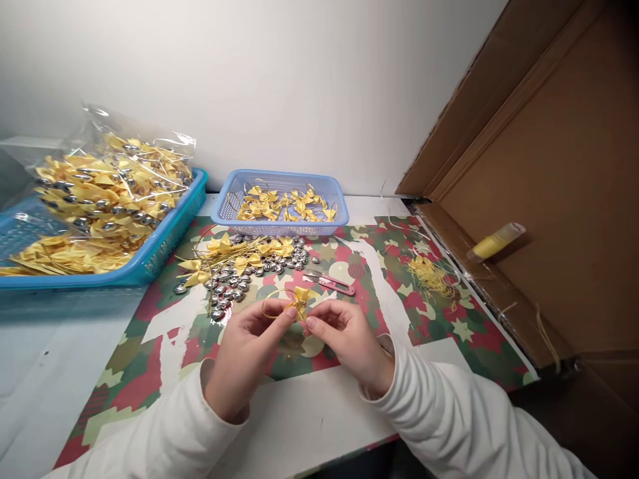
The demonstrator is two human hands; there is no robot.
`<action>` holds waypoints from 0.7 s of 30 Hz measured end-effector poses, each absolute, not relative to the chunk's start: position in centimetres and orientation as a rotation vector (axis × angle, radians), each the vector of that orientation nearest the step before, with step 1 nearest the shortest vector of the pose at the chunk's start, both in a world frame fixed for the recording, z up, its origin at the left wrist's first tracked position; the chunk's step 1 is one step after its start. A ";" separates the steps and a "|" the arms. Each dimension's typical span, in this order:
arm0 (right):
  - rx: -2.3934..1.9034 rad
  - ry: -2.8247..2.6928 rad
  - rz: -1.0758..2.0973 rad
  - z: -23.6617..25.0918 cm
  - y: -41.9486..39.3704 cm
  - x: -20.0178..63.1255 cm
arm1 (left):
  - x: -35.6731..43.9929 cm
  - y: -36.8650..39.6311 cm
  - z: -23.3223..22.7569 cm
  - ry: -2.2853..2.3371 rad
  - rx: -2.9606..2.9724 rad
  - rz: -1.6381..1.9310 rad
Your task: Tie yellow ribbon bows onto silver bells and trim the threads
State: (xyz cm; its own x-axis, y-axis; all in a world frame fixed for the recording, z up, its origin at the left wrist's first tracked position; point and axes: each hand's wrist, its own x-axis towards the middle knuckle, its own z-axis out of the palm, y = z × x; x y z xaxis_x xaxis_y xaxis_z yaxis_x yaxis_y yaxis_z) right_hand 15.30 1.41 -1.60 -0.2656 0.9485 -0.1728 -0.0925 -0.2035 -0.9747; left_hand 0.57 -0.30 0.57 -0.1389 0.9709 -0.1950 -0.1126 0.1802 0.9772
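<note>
Between my hands is a yellow ribbon bow (301, 297) with a thin gold cord loop curving out to the left. My left hand (254, 342) pinches the bow's left side between thumb and fingers. On its right side, the thumb and fingertips of my right hand (345, 336) are closed on the lower edge of the same bow. Just beyond lie pink-handled thread snips (329, 283). Several shiny silver beads (232, 286), shaped like small bells, are spread behind my left hand, with loose yellow bows (239, 256) and gold cords among them.
A blue basket (279, 229) of corded bows stands against the wall. At left, a larger blue basket (170, 249) holds bows and a full clear bag (114, 179). Yellow thread scraps (432, 276) lie right, near cardboard (539, 166) with a yellow-filled tube (496, 242).
</note>
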 end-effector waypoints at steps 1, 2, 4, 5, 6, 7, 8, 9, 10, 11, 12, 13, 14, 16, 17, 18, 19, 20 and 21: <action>-1.120 -1.231 1.592 -1.6 1.3 15.3 | 0.6 -0.3 0.6 1.321 0.909 1.216; -1.117 -1.252 1.582 -1.6 1.3 15.3 | 0.6 -0.3 0.6 1.317 0.892 1.218; -1.125 -1.309 1.523 -1.5 1.1 15.2 | 0.6 -0.3 0.6 1.307 0.850 1.227; -1.134 -1.345 1.475 -1.4 1.0 15.2 | 0.6 -0.3 0.6 1.303 0.831 1.231; -1.143 -1.385 1.418 -1.3 1.0 15.2 | 0.6 -0.2 0.6 1.301 0.815 1.234; -1.150 -1.425 1.357 -1.3 1.0 15.2 | 0.5 -0.2 0.5 1.302 0.807 1.233; -1.154 -1.463 1.299 -1.2 0.9 15.2 | 0.5 -0.2 0.5 1.302 0.803 1.229; -1.153 -1.498 1.248 -1.2 0.9 15.3 | 0.5 -0.2 0.5 1.303 0.804 1.223; -1.148 -1.528 1.200 -1.2 1.0 15.3 | 0.5 -0.3 0.5 1.306 0.804 1.215; -1.140 -1.556 1.152 -1.1 1.0 15.4 | 0.5 -0.3 0.5 1.311 0.801 1.205; -1.127 -1.582 1.108 -1.1 1.0 15.4 | 0.4 -0.3 0.6 1.317 0.794 1.195; -1.112 -1.603 1.072 -1.1 1.0 15.5 | 0.4 -0.3 0.6 1.322 0.784 1.181; -1.096 -1.621 1.045 -1.1 1.1 15.5 | 0.4 -0.3 0.6 1.328 0.774 1.167; -1.075 -1.650 0.997 -1.1 1.1 15.5 | 0.4 -0.3 0.6 1.327 0.766 1.138; -1.071 -1.663 0.975 -1.0 1.2 15.5 | 0.3 -0.3 0.6 1.317 0.771 1.127; -1.065 -1.675 0.954 -1.1 1.2 15.5 | 0.3 -0.2 0.5 1.303 0.780 1.115; -1.055 -1.687 0.936 -1.1 1.2 15.5 | 0.3 -0.2 0.4 1.288 0.789 1.107; -1.040 -1.700 0.918 -1.1 1.2 15.5 | 0.2 -0.1 0.3 1.272 0.798 1.101; -1.023 -1.712 0.901 -1.1 1.2 15.5 | 0.2 -0.1 0.2 1.259 0.806 1.096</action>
State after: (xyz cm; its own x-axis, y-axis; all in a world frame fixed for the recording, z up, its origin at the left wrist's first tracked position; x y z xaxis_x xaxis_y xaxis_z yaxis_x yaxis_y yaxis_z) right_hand 15.47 1.23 -1.08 -0.2337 0.9132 0.3338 0.2421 0.3872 -0.8896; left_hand 0.17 -0.09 0.22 -0.0374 0.9453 -0.3240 -0.1900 0.3116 0.9310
